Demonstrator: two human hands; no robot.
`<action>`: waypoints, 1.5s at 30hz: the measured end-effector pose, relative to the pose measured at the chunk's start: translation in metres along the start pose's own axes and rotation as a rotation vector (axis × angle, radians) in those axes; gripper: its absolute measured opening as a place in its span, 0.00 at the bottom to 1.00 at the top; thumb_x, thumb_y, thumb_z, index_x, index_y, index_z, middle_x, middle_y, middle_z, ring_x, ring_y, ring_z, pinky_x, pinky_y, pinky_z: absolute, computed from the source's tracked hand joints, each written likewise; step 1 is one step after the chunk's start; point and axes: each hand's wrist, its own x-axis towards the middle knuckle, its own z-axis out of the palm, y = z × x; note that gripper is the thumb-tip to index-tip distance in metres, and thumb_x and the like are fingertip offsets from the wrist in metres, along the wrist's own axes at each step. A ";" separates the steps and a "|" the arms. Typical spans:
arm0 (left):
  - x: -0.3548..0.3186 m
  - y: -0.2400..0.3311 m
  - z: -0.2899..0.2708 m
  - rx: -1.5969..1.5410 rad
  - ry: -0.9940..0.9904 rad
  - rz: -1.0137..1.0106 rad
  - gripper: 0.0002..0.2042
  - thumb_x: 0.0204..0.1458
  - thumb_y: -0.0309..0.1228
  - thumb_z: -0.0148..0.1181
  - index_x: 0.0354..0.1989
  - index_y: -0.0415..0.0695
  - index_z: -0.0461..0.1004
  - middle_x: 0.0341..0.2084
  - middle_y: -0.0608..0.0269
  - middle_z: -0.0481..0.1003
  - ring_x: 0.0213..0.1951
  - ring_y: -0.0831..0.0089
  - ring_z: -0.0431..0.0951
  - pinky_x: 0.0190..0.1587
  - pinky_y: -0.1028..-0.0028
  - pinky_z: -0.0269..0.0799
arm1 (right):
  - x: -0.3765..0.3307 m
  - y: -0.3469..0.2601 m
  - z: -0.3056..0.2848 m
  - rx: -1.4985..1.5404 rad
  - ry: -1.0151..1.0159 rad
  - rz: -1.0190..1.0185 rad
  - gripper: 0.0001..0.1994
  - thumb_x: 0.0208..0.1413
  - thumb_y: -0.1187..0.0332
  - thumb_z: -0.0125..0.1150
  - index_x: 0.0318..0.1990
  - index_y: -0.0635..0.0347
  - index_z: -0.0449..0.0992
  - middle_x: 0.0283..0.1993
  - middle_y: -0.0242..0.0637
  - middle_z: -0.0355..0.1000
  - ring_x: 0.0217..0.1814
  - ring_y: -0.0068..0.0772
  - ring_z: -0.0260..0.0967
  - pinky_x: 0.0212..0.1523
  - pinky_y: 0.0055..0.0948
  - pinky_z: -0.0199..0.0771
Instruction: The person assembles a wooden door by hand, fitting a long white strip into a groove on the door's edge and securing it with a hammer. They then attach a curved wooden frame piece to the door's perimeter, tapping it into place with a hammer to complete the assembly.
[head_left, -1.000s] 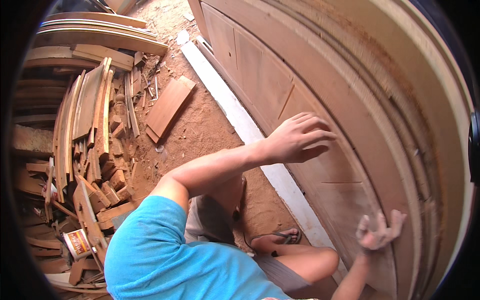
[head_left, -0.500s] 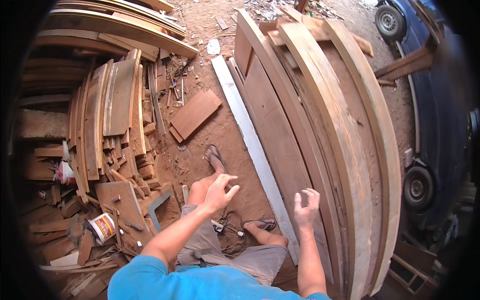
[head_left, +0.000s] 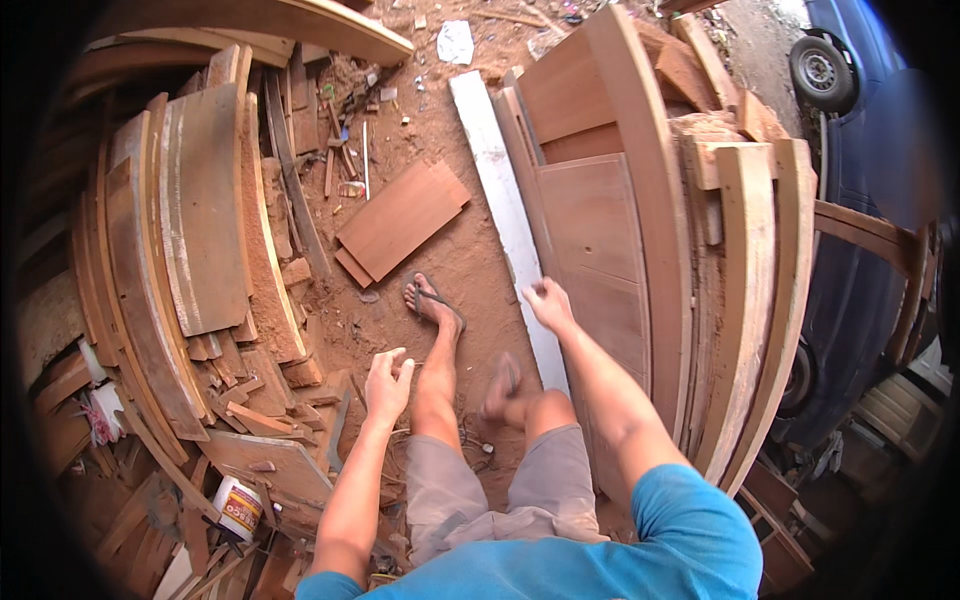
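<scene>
Neither grip held anything: my left hand [head_left: 387, 380] hung half-open over the dirt floor [head_left: 455, 260], my right hand [head_left: 549, 303], loosely curled, had come off the panelled door [head_left: 595, 240] leaning just beside it, so the door now stood unsupported.

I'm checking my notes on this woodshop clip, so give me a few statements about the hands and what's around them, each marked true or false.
1. Both hands are empty. True: the left hand and the right hand hold nothing.
2. The right hand is near the white plank. True.
3. The panelled door stands upright against a wall. False: it lies flat on the ground.
4. The flat brown board rests on a workbench. False: it lies on the red dirt.
5. The left foot wears a sandal. True.
</scene>
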 end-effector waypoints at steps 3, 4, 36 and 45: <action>0.011 -0.038 -0.001 0.003 0.042 -0.129 0.16 0.60 0.35 0.63 0.53 0.41 0.77 0.44 0.53 0.77 0.33 0.65 0.80 0.42 0.65 0.77 | 0.089 -0.053 0.036 0.000 -0.088 0.018 0.28 0.56 0.47 0.67 0.52 0.63 0.79 0.48 0.52 0.80 0.54 0.48 0.78 0.56 0.43 0.76; 0.015 -0.050 -0.001 0.005 0.054 -0.175 0.16 0.60 0.35 0.63 0.53 0.41 0.77 0.43 0.54 0.77 0.34 0.66 0.80 0.42 0.65 0.77 | 0.124 -0.064 0.049 0.004 -0.109 0.010 0.29 0.55 0.47 0.67 0.53 0.63 0.78 0.49 0.52 0.80 0.54 0.48 0.78 0.57 0.43 0.76; 0.088 -0.068 -0.070 -0.746 0.478 -0.719 0.41 0.68 0.62 0.34 0.76 0.38 0.49 0.76 0.46 0.50 0.76 0.55 0.51 0.76 0.59 0.46 | -0.032 -0.290 0.035 0.185 -0.300 -0.257 0.16 0.62 0.65 0.57 0.51 0.69 0.72 0.41 0.62 0.76 0.44 0.63 0.76 0.43 0.53 0.77; 0.180 0.008 0.051 -1.302 0.081 -0.626 0.35 0.68 0.61 0.36 0.68 0.43 0.62 0.59 0.54 0.69 0.59 0.62 0.71 0.59 0.62 0.70 | -0.106 -0.328 -0.047 0.065 -0.109 -0.579 0.28 0.54 0.72 0.64 0.62 0.72 0.67 0.46 0.56 0.72 0.48 0.59 0.73 0.50 0.48 0.76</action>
